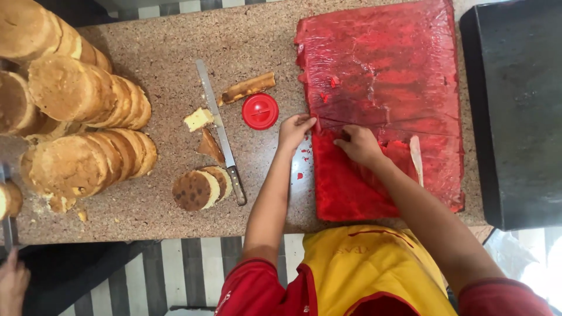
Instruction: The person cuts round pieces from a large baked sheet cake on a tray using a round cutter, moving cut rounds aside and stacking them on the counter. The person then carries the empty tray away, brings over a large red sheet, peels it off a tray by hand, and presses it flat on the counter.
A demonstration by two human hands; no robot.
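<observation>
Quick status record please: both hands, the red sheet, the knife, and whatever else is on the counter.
left hand: on the left edge of the red sheet
right hand: flat on the sheet, fingers bent
sheet: red, wrapped in clear film, cut line across
stick: pale, lying on the sheet
knife: long, lying on the counter, untouched
red lid: beside the knife
round cakes: stacked at left
tray: dark, at right

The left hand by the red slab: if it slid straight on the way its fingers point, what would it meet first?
The left hand points up and to the right, its fingertips already at the edge of the red slab. Going straight on, it would likely ride onto that slab first; nothing else lies in that line.
</observation>
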